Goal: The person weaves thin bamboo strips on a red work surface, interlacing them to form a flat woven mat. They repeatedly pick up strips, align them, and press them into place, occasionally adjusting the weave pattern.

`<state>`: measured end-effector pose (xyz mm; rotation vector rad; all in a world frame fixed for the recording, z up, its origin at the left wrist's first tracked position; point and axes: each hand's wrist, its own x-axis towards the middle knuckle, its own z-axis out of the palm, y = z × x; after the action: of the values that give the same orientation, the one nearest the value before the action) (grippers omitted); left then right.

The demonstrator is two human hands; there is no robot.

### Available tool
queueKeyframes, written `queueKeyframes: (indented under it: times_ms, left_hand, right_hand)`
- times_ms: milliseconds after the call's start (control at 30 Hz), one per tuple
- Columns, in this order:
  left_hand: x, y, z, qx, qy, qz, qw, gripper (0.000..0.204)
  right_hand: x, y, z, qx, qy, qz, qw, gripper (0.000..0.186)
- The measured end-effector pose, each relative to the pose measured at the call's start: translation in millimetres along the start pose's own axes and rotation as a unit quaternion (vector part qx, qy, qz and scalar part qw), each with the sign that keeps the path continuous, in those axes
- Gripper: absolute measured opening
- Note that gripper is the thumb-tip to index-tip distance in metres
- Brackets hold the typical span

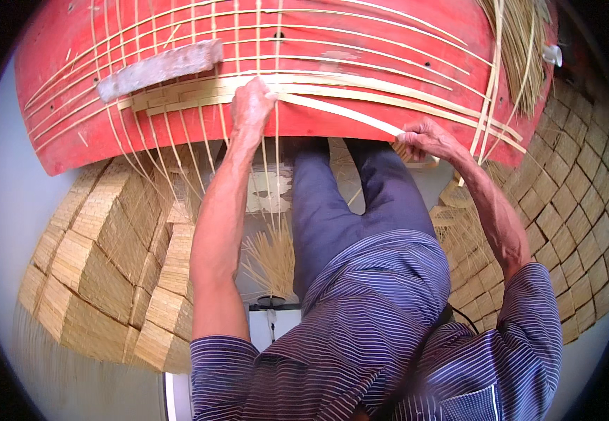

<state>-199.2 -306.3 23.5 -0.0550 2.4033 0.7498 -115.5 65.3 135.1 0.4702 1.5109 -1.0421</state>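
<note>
A grid of thin pale bamboo strips (pixel 389 85) lies across a red tabletop (pixel 332 128), with narrow strips crossing wider ones. My left hand (pixel 250 109) is closed at the near edge of the woven part, fingers pinched at one end of a loose bamboo strip (pixel 339 111). That strip slants down to the right, where my right hand (pixel 427 138) pinches its other end near the table's front edge. A whitish oblong block (pixel 161 69) rests on the woven strips left of my left hand. The underside of my left fingers is hidden.
A bundle of thin strips (pixel 518 56) lies at the table's far right, beside a small white cylindrical object (pixel 552 55). Stacked woven pieces stand on the left (pixel 101 259) and right (pixel 564 203). Upright cut strips (pixel 273 259) stand below the table, left of my legs.
</note>
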Motion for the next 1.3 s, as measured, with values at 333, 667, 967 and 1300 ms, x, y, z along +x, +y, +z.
queueKeyframes:
  times_ms: [333,667,967,1300]
  left_hand:
    - [-19.4,76.2,39.1,0.011,-0.106,0.137,0.985,0.020]
    - [-17.9,125.0,98.7,-0.065,-0.105,0.079,0.989,0.017]
    - [-22.4,136.1,104.1,-0.036,-0.061,0.036,0.997,0.020]
    - [-24.2,140.9,103.6,-0.023,-0.049,0.020,0.998,0.021]
  right_hand:
    - [59.0,19.8,-24.1,-0.189,0.170,-0.036,0.966,0.035]
    - [78.3,22.9,-34.8,-0.105,0.067,0.073,0.990,0.023]
    - [75.0,22.8,-37.7,-0.095,0.040,0.032,0.994,0.020]
    - [100.0,-4.1,-18.4,-0.024,-0.090,-0.065,0.994,0.020]
